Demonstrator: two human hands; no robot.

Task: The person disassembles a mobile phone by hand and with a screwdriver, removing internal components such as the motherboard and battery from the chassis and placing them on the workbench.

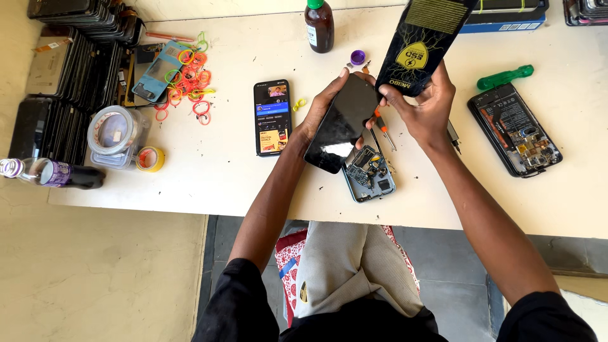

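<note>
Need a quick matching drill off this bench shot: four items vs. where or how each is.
1. black screen panel
2. black antistatic bag
3. green screwdriver
4. lit phone

a. lying flat on the table, display on
b. in the right hand
c. in the left hand
d. beside the opened phone at right

Pairs: 1-c, 2-b, 3-d, 4-a

A big white table [209, 171] fills the top of the view. Its top looks worn, with small marks and specks. Bright light falls on it, and things on it throw short shadows. To the left of the table the floor [95, 278] is pale and sandy in colour, with faint scuffs. Under the table edge the floor [456, 297] is made of dark grey tiles. No walls or windows show from up here.
</note>
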